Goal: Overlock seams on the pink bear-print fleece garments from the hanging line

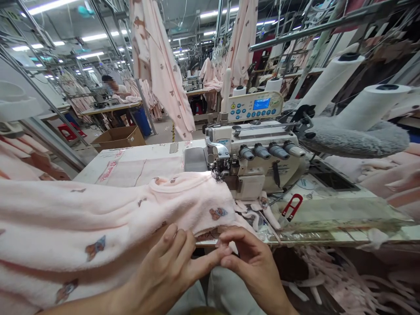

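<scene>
A pink fleece garment (108, 223) printed with small bears lies across the table and over my lap, its far edge under the presser foot of a white overlock sewing machine (256, 157). My left hand (170, 267) rests on the garment's near edge with the fingers curled and the index finger stretched toward the right. My right hand (249, 258) meets it there, fingers pinched together on the fabric's edge near a small label.
Red-handled snips (292, 206) lie on the table right of the machine. Grey fleece (354, 138) and white rolls (370, 105) are at the right. Pink offcuts (337, 280) hang below the table edge. Another person (110, 85) sits at a far table; a cardboard box (120, 138) stands on the floor.
</scene>
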Available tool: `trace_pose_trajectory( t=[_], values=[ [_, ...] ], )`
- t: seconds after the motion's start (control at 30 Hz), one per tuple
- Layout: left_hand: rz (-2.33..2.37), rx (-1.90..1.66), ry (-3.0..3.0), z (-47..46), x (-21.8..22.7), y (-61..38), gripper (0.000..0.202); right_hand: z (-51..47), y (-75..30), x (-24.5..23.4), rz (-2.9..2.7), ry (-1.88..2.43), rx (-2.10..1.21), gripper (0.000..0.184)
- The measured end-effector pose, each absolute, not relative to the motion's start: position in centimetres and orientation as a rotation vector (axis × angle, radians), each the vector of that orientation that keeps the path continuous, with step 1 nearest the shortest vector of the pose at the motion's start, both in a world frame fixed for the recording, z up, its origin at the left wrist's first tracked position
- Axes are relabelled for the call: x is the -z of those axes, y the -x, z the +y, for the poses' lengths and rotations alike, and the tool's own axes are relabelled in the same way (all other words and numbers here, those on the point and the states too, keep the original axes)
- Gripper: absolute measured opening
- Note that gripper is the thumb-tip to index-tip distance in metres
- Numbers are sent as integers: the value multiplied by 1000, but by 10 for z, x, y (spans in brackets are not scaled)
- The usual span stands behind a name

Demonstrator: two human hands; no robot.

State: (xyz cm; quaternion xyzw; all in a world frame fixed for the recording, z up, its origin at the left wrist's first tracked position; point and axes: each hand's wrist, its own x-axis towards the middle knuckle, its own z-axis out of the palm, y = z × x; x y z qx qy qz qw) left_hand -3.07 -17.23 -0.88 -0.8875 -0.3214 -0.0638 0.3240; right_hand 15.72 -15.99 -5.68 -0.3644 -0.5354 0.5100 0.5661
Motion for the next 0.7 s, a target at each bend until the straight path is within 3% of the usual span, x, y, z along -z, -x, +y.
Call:
trace_pose_trajectory(
  t=[0.23,0.53,0.7],
  values=[
    [-843,162,2315,-171,9,30,51,-159,-154,57,-1270,725,-1167,12],
    [-822,221,2323,-172,9,31,50,-163,-152,60,-1150,685,-1252,23],
    [-831,575,2576,-169,7,33,43,-164,-151,58,-1185,669,-1241,24]
  ],
)
